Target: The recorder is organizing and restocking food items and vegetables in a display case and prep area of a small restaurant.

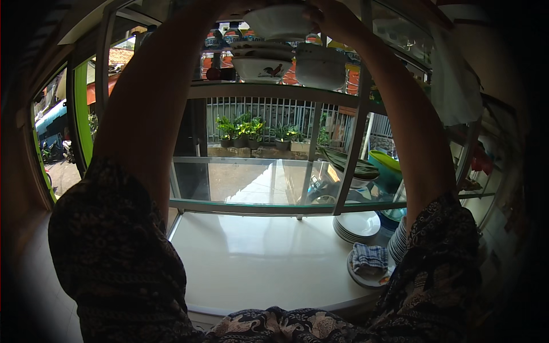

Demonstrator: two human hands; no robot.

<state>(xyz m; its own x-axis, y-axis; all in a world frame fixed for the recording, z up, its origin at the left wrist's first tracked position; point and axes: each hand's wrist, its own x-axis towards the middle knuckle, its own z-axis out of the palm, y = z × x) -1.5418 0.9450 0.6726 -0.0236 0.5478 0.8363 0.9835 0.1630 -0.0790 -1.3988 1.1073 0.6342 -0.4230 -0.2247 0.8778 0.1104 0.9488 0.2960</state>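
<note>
Both my arms reach up to the upper shelf of a glass display cabinet. My right hand (321, 13) has its fingers on the right rim of a white bowl (276, 21) at the top of the picture. My left hand (238, 3) is mostly cut off by the upper edge and dark, so its grip does not show. Below the bowl stand stacked bowls, the lowest a white bowl with a painted rooster (261, 70). Beside them on the right is a stack of plain pale bowls (321, 66). Labelled water bottles (233, 34) stand behind.
The glass middle shelf (248, 206) has a metal edge. At the right are banana leaves (347, 163) on a bowl and a teal tub with a green rim (386, 165). Stacked white plates (358, 225) and a checked cloth (369, 257) on a plate lie on the white counter (257, 266).
</note>
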